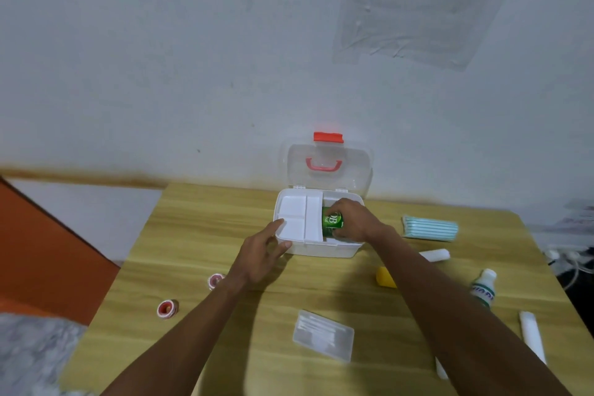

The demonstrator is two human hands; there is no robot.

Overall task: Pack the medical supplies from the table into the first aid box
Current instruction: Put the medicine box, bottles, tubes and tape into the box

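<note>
A white first aid box (321, 249) stands open at the table's far edge, its clear lid (328, 167) with red handle upright against the wall. A white divided tray (299, 219) sits over the box's left half. My right hand (350, 219) grips a green box (332, 221) inside the right half of the first aid box. My left hand (263, 254) rests with straight fingers against the box's front left corner, the index finger touching the tray's rim.
On the wooden table (199, 235) lie two red tape rolls (167, 309) (214, 280), a clear flat case (323, 334), a yellow item (385, 276), a striped blue pack (430, 228), white rolls (435, 255) (532, 336) and a white bottle (483, 288).
</note>
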